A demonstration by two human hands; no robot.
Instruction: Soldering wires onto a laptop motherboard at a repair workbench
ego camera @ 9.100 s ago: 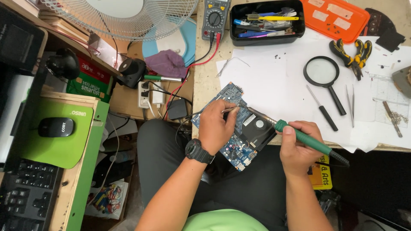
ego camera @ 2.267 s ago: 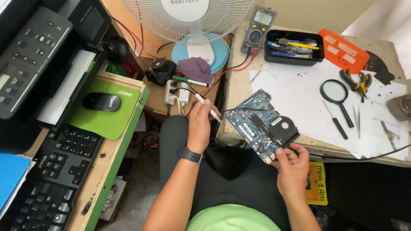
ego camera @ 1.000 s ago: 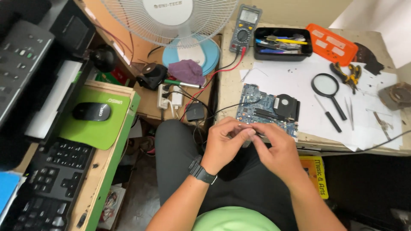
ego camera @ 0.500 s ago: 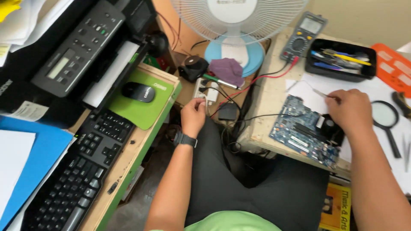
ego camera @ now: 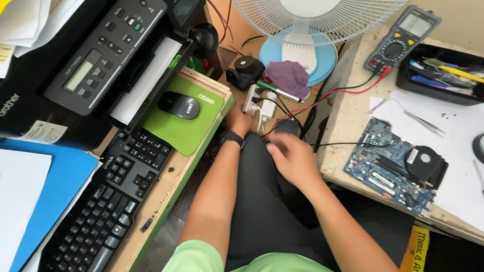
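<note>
Printer [ego camera: 108, 55], black, fills the upper left, paper tray facing right. Black keyboard [ego camera: 108, 201] runs diagonally, long axis from lower left to upper right, on the wooden worktop [ego camera: 166, 181] beside a green mouse pad [ego camera: 186, 121] carrying a black mouse [ego camera: 179, 105]. Fan [ego camera: 312, 20], white grille over a blue base, is cut off at the top edge. Blue circuit board [ego camera: 396, 163] lies on the right worktop [ego camera: 348, 121], long axis from upper left to lower right, round black cooler at its right end, lower corner overhanging the edge. Black tray [ego camera: 438, 75] at far right holds pens and small tools, partly cut off. Multimeter [ego camera: 403, 43] lies tilted, with red leads trailing down left. White power strip [ego camera: 252, 98] sits low between the two worktops, long axis roughly vertical, with a white plug in it.

Left hand [ego camera: 238, 118], watch on the wrist, reaches to the power strip's lower end; fingers are hidden behind it, so the grip cannot be told. Right hand [ego camera: 292, 158] hovers over the lap near the black cables, motion-blurred, fingers loosely curled, apparently holding nothing.
</note>
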